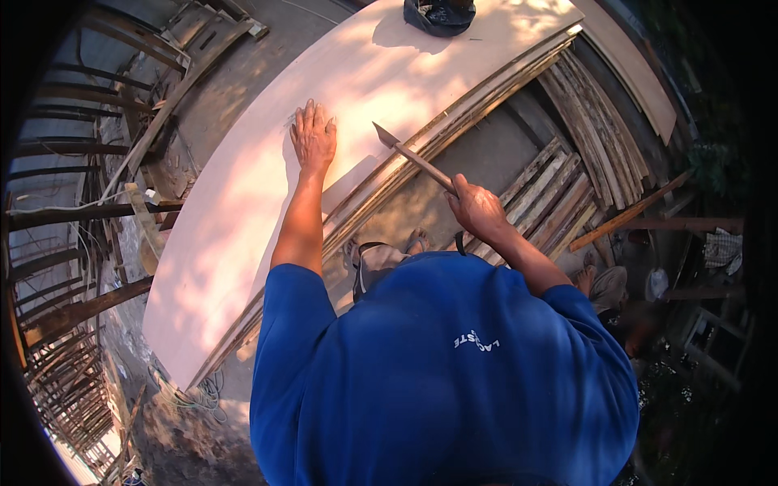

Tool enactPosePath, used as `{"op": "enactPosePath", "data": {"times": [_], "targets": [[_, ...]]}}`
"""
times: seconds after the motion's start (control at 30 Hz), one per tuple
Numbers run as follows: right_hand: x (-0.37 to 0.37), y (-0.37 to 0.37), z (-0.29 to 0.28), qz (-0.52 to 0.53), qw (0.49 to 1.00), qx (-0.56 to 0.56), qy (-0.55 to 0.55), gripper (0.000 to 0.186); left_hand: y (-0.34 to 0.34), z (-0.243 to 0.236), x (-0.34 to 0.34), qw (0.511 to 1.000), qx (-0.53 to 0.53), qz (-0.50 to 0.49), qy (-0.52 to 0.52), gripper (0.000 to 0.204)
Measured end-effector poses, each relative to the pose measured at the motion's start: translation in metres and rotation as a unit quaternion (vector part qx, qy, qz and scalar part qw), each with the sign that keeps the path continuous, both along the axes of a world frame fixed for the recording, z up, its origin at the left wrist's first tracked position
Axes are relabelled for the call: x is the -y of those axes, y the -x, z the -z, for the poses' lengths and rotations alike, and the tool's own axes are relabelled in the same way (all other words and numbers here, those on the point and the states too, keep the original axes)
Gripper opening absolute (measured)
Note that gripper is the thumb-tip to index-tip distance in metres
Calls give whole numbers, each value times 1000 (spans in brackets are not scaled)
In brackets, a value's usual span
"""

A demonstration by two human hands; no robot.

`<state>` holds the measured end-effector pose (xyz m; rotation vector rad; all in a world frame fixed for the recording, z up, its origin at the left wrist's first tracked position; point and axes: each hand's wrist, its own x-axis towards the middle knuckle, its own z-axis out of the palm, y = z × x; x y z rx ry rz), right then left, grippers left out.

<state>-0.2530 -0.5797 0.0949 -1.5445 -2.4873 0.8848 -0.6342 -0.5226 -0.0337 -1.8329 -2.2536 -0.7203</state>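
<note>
A large pale sheet of plywood (235,211) lies across a stack of sheets in front of me, dappled with sunlight. My left hand (314,139) rests flat on it, fingers stretched out and holding nothing. In my right hand (478,209) is a wooden-handled tool with a dark wedge-shaped head (386,135). The fingers wrap round the handle's near end, and the head points up and left, over the plywood near its right edge. Whether the head touches the sheet, I cannot tell.
A black bag-like container (440,18) sits on the sheet's far end. Rough boards (539,194) lie stacked at the right, with curved planks (596,121) beyond. Timber framing (89,146) lines the left. Looped cord (207,393) lies near the sheet's lower corner. Another person's foot (585,279) shows at right.
</note>
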Motion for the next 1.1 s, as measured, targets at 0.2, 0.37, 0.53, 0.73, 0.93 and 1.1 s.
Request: {"op": "enactPosePath", "data": {"times": [0.2,0.37,0.53,0.73,0.93,1.1], "targets": [[-4,11,-64,51,962,-235,-130,34,5,2,-9,998,18,-18,54,58],[0,-10,12,29,982,-151,-113,31,-6,-6,2,998,-58,-32,-17,38],[-2,-11,-22,56,995,-78,-32,29,1,-10,13,996,3,42,-76,18],[1,-2,6,30,956,-238,-168,31,-9,-34,1,997,-42,19,54,15],[-4,-5,-5,56,997,-57,-18,28,-4,-40,37,994,22,-47,100,19],[11,18,-14,104,898,-373,-209,37,10,-31,94,981,160,-104,13,31]]}}
